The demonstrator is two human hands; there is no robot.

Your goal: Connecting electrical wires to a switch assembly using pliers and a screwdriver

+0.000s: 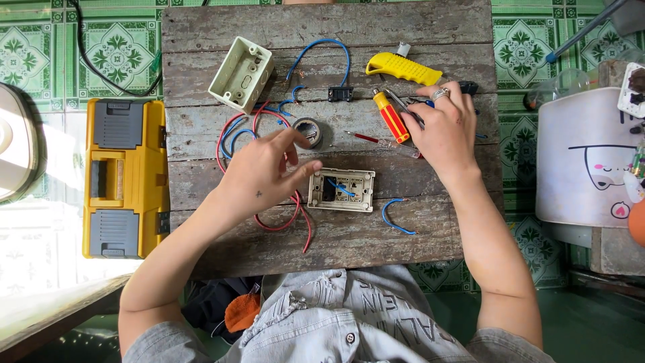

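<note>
Gripping pliers w/ right hand, left hand open, hovering by switch plate; looks mid-wiring — next move prob needs steadying plate & blue wire.

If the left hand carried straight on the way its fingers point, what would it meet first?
Probably the cream rectangular switch plate: the left hand points rightward, its fingertips just short of the plate's left edge. Height above the weathered wooden board is unclear.

On the wooden board the switch plate sits between both hands, tape roll just behind it. Junction box lies far left, utility knife far right; toolbox rests on the floor, left of the board.
</note>
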